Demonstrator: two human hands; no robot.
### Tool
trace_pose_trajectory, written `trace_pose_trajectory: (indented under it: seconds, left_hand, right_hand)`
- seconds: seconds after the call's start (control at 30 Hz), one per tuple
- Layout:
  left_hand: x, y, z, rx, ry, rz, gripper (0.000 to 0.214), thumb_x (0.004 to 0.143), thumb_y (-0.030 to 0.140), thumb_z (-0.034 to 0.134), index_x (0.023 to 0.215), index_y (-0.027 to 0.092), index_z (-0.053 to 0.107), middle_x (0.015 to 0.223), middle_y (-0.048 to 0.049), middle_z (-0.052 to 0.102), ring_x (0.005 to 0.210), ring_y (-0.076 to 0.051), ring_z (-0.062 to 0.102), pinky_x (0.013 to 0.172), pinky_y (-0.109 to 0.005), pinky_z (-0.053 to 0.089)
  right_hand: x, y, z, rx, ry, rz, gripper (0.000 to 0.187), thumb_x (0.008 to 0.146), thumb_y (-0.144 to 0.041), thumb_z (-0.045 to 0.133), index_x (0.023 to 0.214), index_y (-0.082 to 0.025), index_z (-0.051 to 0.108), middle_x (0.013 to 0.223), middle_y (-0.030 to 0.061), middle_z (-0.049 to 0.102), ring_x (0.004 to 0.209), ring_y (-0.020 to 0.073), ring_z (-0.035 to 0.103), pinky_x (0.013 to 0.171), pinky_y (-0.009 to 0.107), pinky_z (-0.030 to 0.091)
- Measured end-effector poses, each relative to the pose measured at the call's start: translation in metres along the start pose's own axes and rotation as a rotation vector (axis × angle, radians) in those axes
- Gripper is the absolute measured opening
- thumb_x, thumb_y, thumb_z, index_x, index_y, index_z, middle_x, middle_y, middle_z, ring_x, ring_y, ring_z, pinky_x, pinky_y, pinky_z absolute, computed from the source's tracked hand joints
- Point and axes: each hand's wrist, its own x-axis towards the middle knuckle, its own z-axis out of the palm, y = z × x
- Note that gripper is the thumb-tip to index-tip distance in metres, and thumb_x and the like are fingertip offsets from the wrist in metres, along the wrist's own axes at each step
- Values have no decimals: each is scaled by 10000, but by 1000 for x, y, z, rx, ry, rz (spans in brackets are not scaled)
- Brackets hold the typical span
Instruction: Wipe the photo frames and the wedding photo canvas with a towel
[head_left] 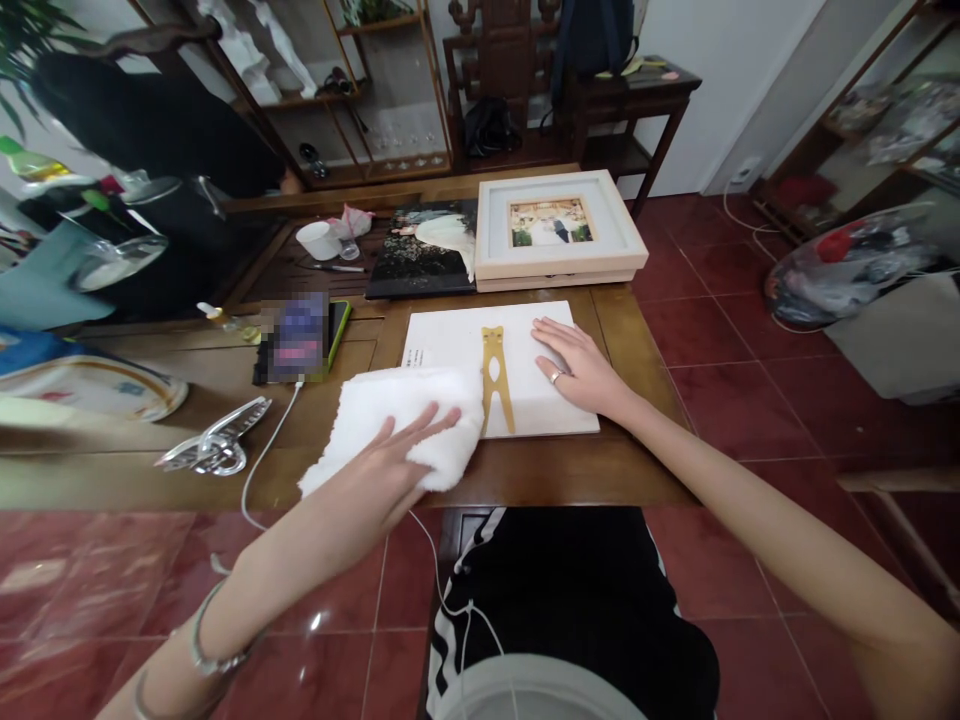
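My left hand (397, 455) lies on a fluffy white cloth (382, 400) at the table's front edge, its fingers stretched out over the pile. The cloth overlaps the left part of a white board or book (450, 335) with small dark print on its left side. On that white surface lies a flat gold, cat-headed piece with two long legs and an oval hole (495, 378); its kind I cannot tell. My right hand (574, 362), with a ring on one finger, rests flat on the right side of the white surface, fingers extended, beside the gold piece.
Behind lie a framed photo (551, 222) on a box and a dark photo panel (420, 250). To the left are a phone (300, 340) with a white cable, a silver clip-like object (217, 440), a small dropper bottle (225, 320) and a white cup (319, 240). Another person sits across.
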Motion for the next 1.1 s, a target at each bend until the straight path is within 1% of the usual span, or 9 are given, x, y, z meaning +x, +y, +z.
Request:
trace_pose_trajectory:
  seconds: [0.07,0.13,0.23,0.3,0.4,0.53,0.77,0.93,1.1]
  left_hand:
    - [14,-12,-9,-1,-24,-13,402,1010,178,311,879,176,692,1581,-67,365,1484,-267,280,1162,-510,333]
    - [32,-29,-20,12,-59,-39,386,1008,223,308,916,182,680,1484,-94,501,1402,-276,421,1097,-479,404]
    - [63,-58,-36,35,-95,-92,365,986,294,326,876,174,652,1070,-129,704,1031,-273,647,910,-405,493]
    - [83,-75,-47,35,-80,-111,386,981,384,342,799,177,612,857,-95,688,821,-235,634,799,-350,487]
    - [113,-90,-61,4,-43,-115,430,970,477,362,721,185,556,730,-56,626,696,-190,561,698,-298,436]
    - [148,-85,-71,-47,-49,-76,428,963,495,391,687,196,521,680,-40,591,680,-181,526,660,-287,386]
    - [188,-46,-67,-54,-38,87,368,991,376,398,768,162,599,762,-60,629,677,-173,526,675,-294,380]
    - [188,-39,-56,-9,21,113,388,1012,339,345,860,144,644,875,-98,675,763,-199,580,750,-310,411]
    - [163,-56,-44,20,58,15,367,1000,333,350,875,155,646,958,-119,692,869,-235,614,815,-328,433]
  right_hand:
    - [0,-1,-1,3,-5,4,467,931,-289,449,1369,-166,557,1514,119,472,1451,249,362,1209,535,231]
    - [0,-2,-1,5,-7,6,468,932,-292,450,1372,-172,556,1514,119,472,1450,252,363,1209,538,231]
    - [-1,-1,-2,12,-6,0,466,935,-303,451,1376,-194,553,1512,109,478,1450,253,363,1205,548,235]
    - [-1,0,-2,18,-3,-9,464,936,-311,452,1380,-218,548,1510,95,482,1451,251,363,1201,557,240]
    - [-1,1,-1,21,1,-16,465,939,-316,452,1386,-222,543,1512,95,479,1450,253,363,1198,561,242]
    - [-1,1,-1,19,3,-14,471,940,-325,451,1389,-213,540,1517,104,471,1450,261,363,1197,566,238]
    - [1,2,-1,22,13,-33,476,918,-301,469,1376,-199,550,1507,117,483,1429,286,394,1184,581,251]
    - [1,2,-2,26,14,-44,484,914,-298,474,1388,-227,539,1514,102,476,1423,293,400,1178,600,248]
    - [0,2,0,26,-3,-27,494,923,-302,460,1405,-222,529,1515,109,474,1445,287,368,1186,591,237]
